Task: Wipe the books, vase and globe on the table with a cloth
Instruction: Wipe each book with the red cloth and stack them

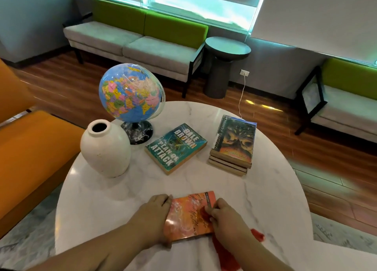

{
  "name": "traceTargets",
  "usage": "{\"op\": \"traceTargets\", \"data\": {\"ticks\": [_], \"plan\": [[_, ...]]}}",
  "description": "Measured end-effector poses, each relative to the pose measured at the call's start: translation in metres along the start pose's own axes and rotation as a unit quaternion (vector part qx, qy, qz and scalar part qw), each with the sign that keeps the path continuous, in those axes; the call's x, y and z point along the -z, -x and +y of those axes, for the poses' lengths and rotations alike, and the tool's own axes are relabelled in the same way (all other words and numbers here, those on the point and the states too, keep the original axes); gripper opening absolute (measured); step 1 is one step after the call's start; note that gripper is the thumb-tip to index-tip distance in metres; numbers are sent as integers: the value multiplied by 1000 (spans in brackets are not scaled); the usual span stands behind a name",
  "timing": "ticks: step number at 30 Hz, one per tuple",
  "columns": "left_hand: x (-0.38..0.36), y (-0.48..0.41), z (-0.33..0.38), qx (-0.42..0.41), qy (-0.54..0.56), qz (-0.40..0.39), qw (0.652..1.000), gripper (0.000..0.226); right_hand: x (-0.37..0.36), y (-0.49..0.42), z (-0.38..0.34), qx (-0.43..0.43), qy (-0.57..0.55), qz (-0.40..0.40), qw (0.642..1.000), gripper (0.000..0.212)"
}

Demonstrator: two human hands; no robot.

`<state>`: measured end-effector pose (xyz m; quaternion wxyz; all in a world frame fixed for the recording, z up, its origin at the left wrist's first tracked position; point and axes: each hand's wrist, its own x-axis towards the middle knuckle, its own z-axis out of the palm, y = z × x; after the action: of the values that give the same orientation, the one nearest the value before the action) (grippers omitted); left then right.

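Two hands on the orange book [189, 215], lying on the near side of the vase [106, 148]: left hand [157, 211] clamps its edge so it won't slide, I reckon, while right hand [223, 216] pinches the red cloth [258, 235] onto the cover.

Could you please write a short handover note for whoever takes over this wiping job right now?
The left hand grips the orange book by its left edge, steadying it on the marble table.
The right hand presses the red cloth on its cover, fingers curled on the cloth.
The globe and white vase stand far left; the Plan of Attack book lies mid-table, the book stack to its right.
Done: the picture does not show what is already wiped.
Left: finish the orange book, then the other books, vase and globe as needed.
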<state>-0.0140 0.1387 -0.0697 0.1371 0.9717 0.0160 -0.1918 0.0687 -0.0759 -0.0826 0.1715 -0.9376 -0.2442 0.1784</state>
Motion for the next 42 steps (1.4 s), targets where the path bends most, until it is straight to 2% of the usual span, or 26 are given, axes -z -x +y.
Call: {"op": "traceTargets", "data": {"ticks": [4,8,10,14,17,19,23,25,29,33,36,37,39,42], "plan": [[-1,-2,-4,-15,-20,6,1000,125,8,-8,-2,-72,6,44,996,20],[-3,-5,-9,-26,-34,0,999,126,5,-8,-13,-35,20,-14,999,19],[-2,-6,-11,-27,-35,-9,999,127,7,-7,-10,-28,50,-10,998,22],[-2,-9,-15,-42,-42,-12,998,125,11,-19,-17,-114,35,45,992,23],[-1,-9,-19,-52,-45,-15,998,123,5,-21,-28,-71,73,3,995,20],[0,-8,-20,-55,-45,-16,997,123,6,-17,-24,-36,93,-21,995,25],[1,-7,-21,-59,-50,-16,997,122,15,-20,-25,-64,120,35,990,17],[2,-8,-20,-59,-52,-16,997,122,15,-26,-36,-83,97,12,992,17],[2,-9,-21,-62,-55,-12,997,121,17,-23,-36,-61,70,-39,995,19],[2,-10,-21,-58,-59,-18,996,123,20,-28,-31,-103,73,16,992,14],[3,-10,-20,-58,-61,-20,996,123,9,-31,-42,-51,127,-44,990,33],[3,-10,-21,-58,-61,-21,996,123,9,-27,-45,-35,127,-62,989,34],[3,-10,-21,-60,-60,-27,996,124,14,-26,-42,-30,116,-64,991,27],[4,-10,-20,-58,-62,-34,996,124,19,-28,-37,-81,82,-13,993,16]]}}
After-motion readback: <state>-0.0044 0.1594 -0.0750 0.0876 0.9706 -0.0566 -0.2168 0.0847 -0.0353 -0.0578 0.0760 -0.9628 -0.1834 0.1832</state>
